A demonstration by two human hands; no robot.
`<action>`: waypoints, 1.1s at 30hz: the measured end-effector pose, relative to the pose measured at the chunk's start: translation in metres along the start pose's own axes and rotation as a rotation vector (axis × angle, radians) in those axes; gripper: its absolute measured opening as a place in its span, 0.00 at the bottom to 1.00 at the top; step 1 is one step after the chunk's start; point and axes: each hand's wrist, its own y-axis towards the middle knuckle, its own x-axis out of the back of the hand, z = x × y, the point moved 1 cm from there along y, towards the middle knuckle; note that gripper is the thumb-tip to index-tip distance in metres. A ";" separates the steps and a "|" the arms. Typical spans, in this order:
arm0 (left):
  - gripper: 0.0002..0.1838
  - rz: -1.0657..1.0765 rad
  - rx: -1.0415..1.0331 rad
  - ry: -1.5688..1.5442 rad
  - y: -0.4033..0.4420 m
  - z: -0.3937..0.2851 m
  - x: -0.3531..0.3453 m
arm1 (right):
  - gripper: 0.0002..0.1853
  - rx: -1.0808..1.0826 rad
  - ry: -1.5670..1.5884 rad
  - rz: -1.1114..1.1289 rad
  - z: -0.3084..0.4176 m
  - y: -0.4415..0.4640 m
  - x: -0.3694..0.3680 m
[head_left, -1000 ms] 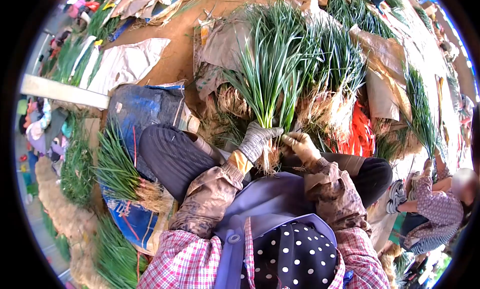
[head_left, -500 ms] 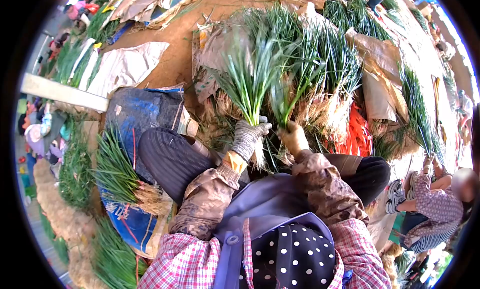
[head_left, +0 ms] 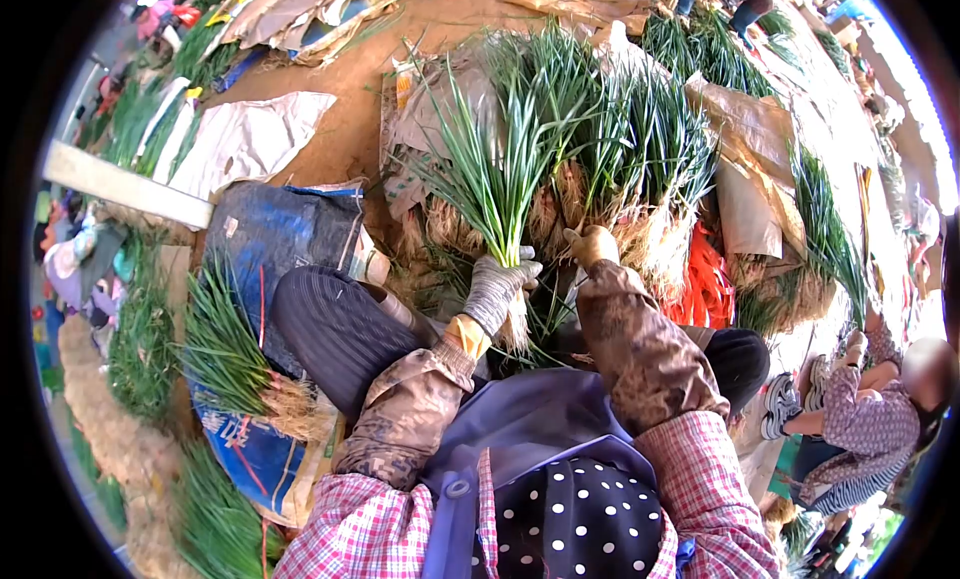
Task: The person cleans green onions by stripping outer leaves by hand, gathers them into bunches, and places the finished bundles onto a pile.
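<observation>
"Green leaves are fanning out from the bundle (head_left: 492, 194); where is it sitting?"

"Out in front of the body: the left hand (head_left: 500, 285), in a grey glove, is clamping firmly around its pale stems, and the roots are poking out below the grip."

"And the right hand (head_left: 592, 246)?"

"Tan-gloved, it is resting close to the root ends along the near edge of the heap (head_left: 650, 129). Whether its fingers are gripping anything, nobody can tell from this angle."

"What else is lying nearby?"

"Red strips (head_left: 706, 284) are showing beside the heap's roots, and another bunch (head_left: 230, 344) is lying on blue sheeting (head_left: 255, 469) near the left knee (head_left: 312, 314)."
</observation>
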 end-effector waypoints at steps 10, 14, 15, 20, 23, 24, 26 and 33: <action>0.17 0.005 0.065 0.150 0.018 0.015 0.000 | 0.14 0.595 0.361 0.309 0.000 -0.126 -0.013; 0.14 -0.056 0.084 0.209 0.023 0.023 -0.001 | 0.20 0.019 0.891 0.567 0.010 -0.100 -0.002; 0.13 -0.075 0.077 0.226 0.026 0.027 -0.001 | 0.23 -0.027 0.959 0.499 0.008 -0.083 -0.007; 0.10 0.006 0.004 0.027 0.008 0.007 -0.005 | 0.13 -0.207 1.462 0.293 0.020 -0.067 -0.031; 0.10 0.098 0.087 -0.111 -0.002 -0.004 -0.006 | 0.09 -0.321 1.549 0.335 0.022 -0.076 -0.036; 0.10 0.124 0.090 -0.156 -0.001 0.000 -0.006 | 0.08 -0.307 1.562 0.327 0.018 -0.071 -0.042; 0.09 0.172 0.087 -0.190 0.001 0.004 -0.005 | 0.08 -0.276 1.589 0.312 0.013 -0.055 -0.056; 0.13 0.344 0.274 -0.047 -0.016 -0.005 0.001 | 0.14 -0.249 1.745 0.523 0.035 -0.069 -0.017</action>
